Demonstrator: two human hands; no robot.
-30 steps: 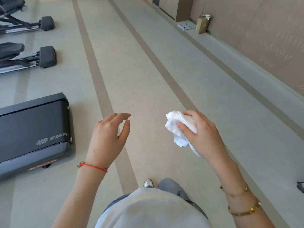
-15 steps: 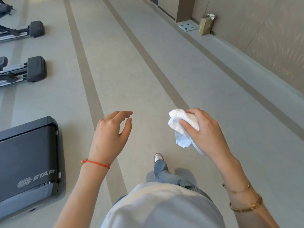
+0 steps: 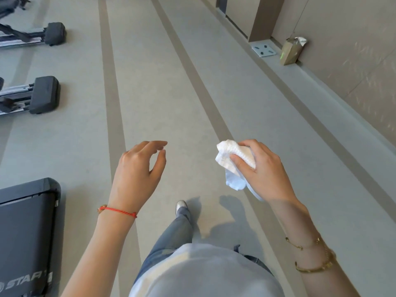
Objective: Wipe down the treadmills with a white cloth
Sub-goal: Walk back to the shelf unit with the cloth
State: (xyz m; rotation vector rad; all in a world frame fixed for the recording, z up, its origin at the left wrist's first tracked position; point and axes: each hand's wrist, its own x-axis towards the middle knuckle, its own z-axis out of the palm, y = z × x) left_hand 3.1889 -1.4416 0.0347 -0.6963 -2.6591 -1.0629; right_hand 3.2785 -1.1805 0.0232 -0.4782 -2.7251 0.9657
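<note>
My right hand point(image 3: 263, 172) grips a crumpled white cloth point(image 3: 231, 161) in the air in front of me, thumb over its top and a loose end hanging below. My left hand point(image 3: 137, 174) hovers beside it with fingers loosely curled, holding nothing. The black rear end of a treadmill point(image 3: 27, 232) lies on the floor at the lower left, well to the left of my left hand. Neither hand touches it.
Two other machines' black end pieces point(image 3: 44, 94) point(image 3: 54, 33) lie on the floor at the upper left. A brown paper bag point(image 3: 291, 51) and a flat white scale point(image 3: 264, 50) sit by the right wall ledge. My leg point(image 3: 177, 228) steps forward on grey striped flooring.
I have walked forward: the treadmill end slid toward the lower left of the view, and the bag and scale came closer. Both hands kept their poses, cloth still held.
</note>
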